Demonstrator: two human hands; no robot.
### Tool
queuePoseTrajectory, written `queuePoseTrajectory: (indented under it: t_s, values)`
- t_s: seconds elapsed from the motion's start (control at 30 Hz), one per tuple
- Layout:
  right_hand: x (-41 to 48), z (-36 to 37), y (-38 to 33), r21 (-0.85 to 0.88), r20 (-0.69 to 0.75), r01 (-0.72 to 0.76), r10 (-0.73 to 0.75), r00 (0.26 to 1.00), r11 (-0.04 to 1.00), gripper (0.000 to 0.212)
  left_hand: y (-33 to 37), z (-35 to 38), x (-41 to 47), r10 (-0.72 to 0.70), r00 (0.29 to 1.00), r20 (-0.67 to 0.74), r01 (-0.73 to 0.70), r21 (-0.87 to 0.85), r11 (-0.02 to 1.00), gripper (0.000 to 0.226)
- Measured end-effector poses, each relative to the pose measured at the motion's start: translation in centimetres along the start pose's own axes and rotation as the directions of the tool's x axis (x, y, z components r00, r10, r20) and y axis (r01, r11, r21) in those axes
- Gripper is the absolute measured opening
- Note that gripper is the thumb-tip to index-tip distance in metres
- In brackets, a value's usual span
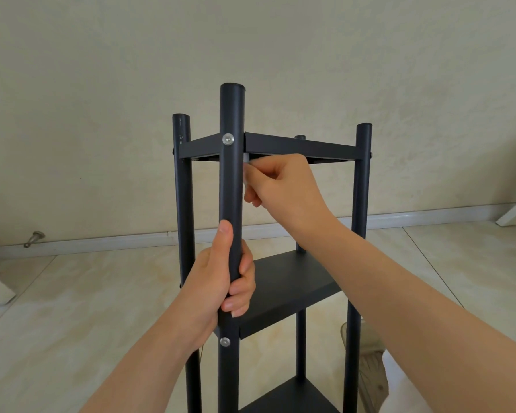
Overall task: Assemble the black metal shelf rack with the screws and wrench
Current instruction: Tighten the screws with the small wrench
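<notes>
Hands work at the black rack (358,204), which fills the middle of the frame and stands upright on the tiled floor (102,293) in front of a pale wall (102,99). The left hand (218,275), coming in from the lower left, has its grip wrapped round the front post (231,180), with the fingers curled round the right side and the thumb lying upward along the tube. It sits between two silver screws in that post. The upper screw (228,139) is level with the top shelf (298,146), and the lower screw (225,341) is just below the hand, level with the middle shelf (289,284).

The right hand (283,186) reaches in from the lower right to just beside the front post, right under the top shelf. Its grip is pinched on a small pale piece (246,162) that touches or nearly touches the post. What the piece is cannot be told, since the fingers hide most of it.

A bottom shelf (289,397) shows at the lower edge of the frame. A beige shoe (373,374) rests on the floor at lower right, partly behind the rack. A white baseboard (102,242) runs along the foot of the wall, with a small metal doorstop (35,238) at far left.
</notes>
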State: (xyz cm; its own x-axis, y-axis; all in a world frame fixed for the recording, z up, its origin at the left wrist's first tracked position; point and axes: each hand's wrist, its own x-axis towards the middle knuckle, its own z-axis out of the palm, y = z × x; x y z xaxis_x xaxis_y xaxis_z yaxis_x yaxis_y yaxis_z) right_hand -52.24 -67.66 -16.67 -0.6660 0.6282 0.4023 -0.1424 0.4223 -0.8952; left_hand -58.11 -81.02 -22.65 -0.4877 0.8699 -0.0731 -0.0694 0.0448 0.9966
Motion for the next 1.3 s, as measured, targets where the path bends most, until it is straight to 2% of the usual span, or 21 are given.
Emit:
queuePoseTrajectory:
  t_s: [0.23,0.43,0.7,0.83,1.0,1.1,1.3]
  values:
    - [0.1,1.3,0.9,-0.038,-0.100,0.092,-0.096,0.990,0.995,0.042,0.0,0.0,0.3,-0.001,0.999,-0.035,0.002,0.018,1.000,0.066]
    - [0.7,3.2,1.5,0.050,-0.188,0.103,-0.092,0.978,0.993,0.039,0.2,-0.5,0.8,-0.017,0.998,-0.062,0.018,0.015,1.000,0.067]
    - [1.8,4.9,2.7,0.071,-0.312,0.152,-0.123,0.942,0.986,0.038,0.0,-1.2,1.1,-0.029,0.998,-0.054,0.029,-0.015,0.999,0.071]
    - [1.8,4.5,2.8,0.044,-0.293,0.177,-0.156,0.943,0.983,0.036,0.2,-1.3,1.1,-0.038,0.998,-0.048,0.038,-0.010,0.999,0.071]
    - [1.3,2.9,2.8,-0.010,-0.137,0.102,-0.103,0.985,0.995,0.044,0.3,-1.4,1.2,-0.047,0.998,-0.046,0.046,-0.026,0.999,0.070]
    - [1.0,1.9,2.4,-0.051,-0.082,0.035,-0.039,0.996,0.998,0.035,0.2,-1.6,1.0,-0.045,0.998,-0.046,0.043,-0.038,0.998,0.071]
    - [0.4,0.7,0.9,-0.108,-0.013,0.061,-0.063,0.998,0.992,0.031,0.1,-2.0,0.6,-0.046,0.998,-0.052,0.043,-0.053,0.998,0.072]
